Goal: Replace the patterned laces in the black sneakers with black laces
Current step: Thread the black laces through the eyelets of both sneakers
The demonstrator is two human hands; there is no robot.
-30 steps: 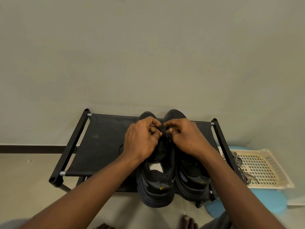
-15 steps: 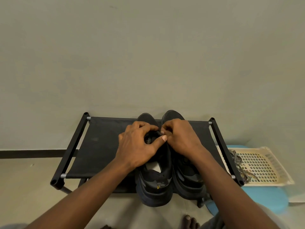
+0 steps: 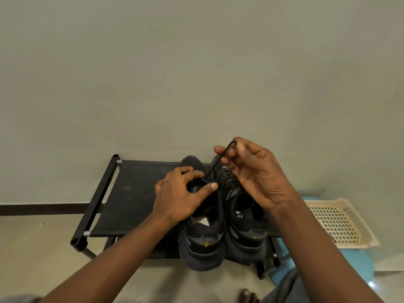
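Two black sneakers stand side by side, toes toward the wall, on a black fabric shoe rack [image 3: 135,193]. My left hand [image 3: 181,197] grips the upper of the left sneaker [image 3: 201,241] around the eyelets, thumb stretched across. My right hand [image 3: 255,173] is raised above the right sneaker [image 3: 244,232] and pinches a black lace [image 3: 215,166], which runs taut down to the left sneaker's eyelets. The lacing under my left hand is hidden.
A cream perforated plastic basket [image 3: 341,224] sits to the right on a light blue stool [image 3: 358,265]; my right forearm hides its left side. The rack stands against a plain wall. My toes [image 3: 248,296] show at the bottom edge.
My right hand has lifted up and to the right, drawing the black lace out taut from the left sneaker. My left hand stays on the left sneaker.
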